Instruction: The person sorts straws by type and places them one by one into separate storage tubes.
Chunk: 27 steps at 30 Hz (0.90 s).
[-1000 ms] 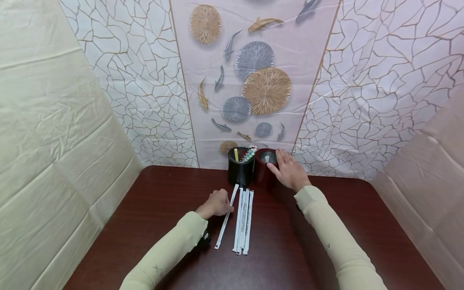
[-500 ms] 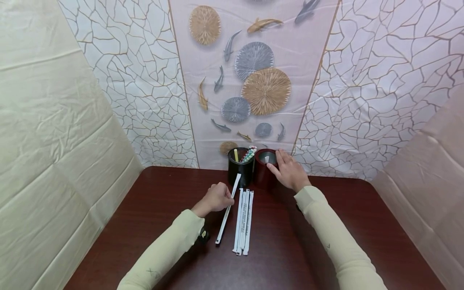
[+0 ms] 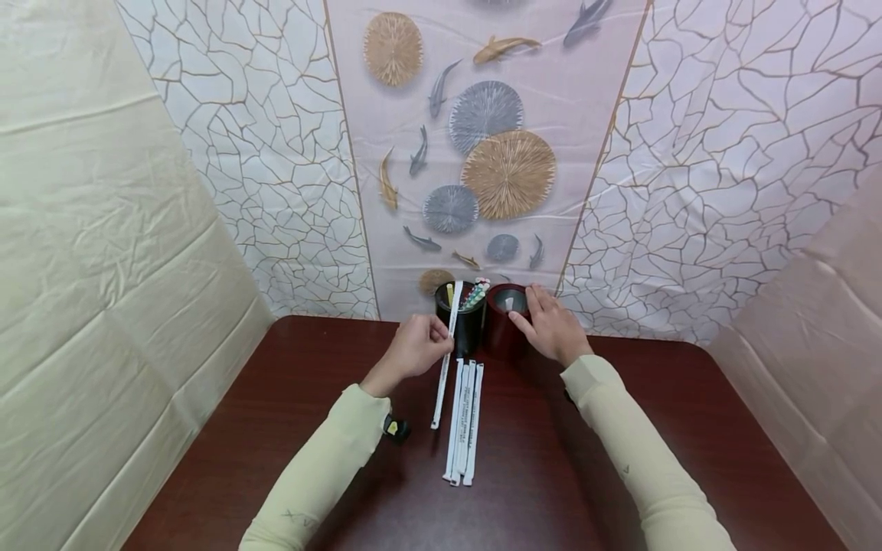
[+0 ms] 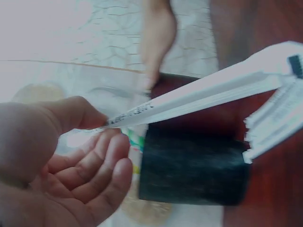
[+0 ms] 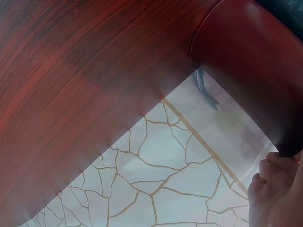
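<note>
Between thumb and index finger, my left hand [image 3: 416, 346] pinches a white paper-wrapped straw [image 3: 444, 390], lifted and tilted in front of the black cup [image 3: 469, 330]. Its top end overlaps that cup's rim in the head view. The left wrist view shows the wrapped straw [image 4: 203, 94] slanting away from the fingertips across the black cup [image 4: 194, 165]. My right hand [image 3: 556, 330] rests on the rim of the dark red cup [image 3: 501, 337], fingers extended. Several more wrapped straws [image 3: 463, 421] lie side by side on the table.
A yellow straw [image 3: 450, 294] and patterned colourful straws [image 3: 477, 291] stand in the black cup. Something small and white [image 3: 509, 304] shows inside the red cup. Both cups stand together at the back edge of the brown table [image 3: 331, 360], against the printed backdrop [image 3: 406, 199].
My left hand has raised the wrapped straw off the table and carried it forward and slightly right to the black cup. The right hand has stayed on the red cup.
</note>
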Available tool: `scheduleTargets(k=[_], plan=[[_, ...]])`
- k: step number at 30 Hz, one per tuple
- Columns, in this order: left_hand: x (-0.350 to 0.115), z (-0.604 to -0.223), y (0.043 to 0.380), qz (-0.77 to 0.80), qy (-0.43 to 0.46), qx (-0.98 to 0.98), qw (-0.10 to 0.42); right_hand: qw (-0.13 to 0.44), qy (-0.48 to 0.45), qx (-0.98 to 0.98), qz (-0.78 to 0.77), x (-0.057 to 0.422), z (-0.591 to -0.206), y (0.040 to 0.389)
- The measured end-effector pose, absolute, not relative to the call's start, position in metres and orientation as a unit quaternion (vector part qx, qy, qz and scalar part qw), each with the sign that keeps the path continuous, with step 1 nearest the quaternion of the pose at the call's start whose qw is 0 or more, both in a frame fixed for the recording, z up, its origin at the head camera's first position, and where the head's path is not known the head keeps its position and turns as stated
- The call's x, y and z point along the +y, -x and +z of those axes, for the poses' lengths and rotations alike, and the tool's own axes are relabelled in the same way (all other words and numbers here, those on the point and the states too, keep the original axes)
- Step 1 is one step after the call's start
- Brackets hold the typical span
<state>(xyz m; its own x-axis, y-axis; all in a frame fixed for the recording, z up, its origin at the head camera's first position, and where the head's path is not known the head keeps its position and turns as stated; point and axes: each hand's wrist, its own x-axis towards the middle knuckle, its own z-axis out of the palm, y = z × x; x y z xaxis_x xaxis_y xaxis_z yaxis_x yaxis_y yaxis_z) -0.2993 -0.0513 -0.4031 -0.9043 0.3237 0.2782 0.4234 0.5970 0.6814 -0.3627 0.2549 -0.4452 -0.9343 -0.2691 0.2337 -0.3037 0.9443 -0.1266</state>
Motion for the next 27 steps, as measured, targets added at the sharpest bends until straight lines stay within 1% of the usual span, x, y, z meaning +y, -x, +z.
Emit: scheduleTargets(k=[10,18,22,27], plan=[[-0.029,-0.355,0.306,-0.472,0.239,-0.824,0.203,0.117,-0.145,-0.979,0.082,0.254,-0.446,0.362],[-0.008,-0.319,0.315,-0.469,0.274,-0.784,0.3,0.122,-0.146,-0.979,0.079,0.254,-0.446,0.362],[0.0,-0.307,0.32,-0.457,0.281,-0.774,0.336,0.121,-0.146,-0.979,0.076,0.254,-0.446,0.362],[0.01,-0.295,0.327,-0.439,0.282,-0.778,0.35,0.116,-0.144,-0.98,0.071,0.255,-0.448,0.362]])
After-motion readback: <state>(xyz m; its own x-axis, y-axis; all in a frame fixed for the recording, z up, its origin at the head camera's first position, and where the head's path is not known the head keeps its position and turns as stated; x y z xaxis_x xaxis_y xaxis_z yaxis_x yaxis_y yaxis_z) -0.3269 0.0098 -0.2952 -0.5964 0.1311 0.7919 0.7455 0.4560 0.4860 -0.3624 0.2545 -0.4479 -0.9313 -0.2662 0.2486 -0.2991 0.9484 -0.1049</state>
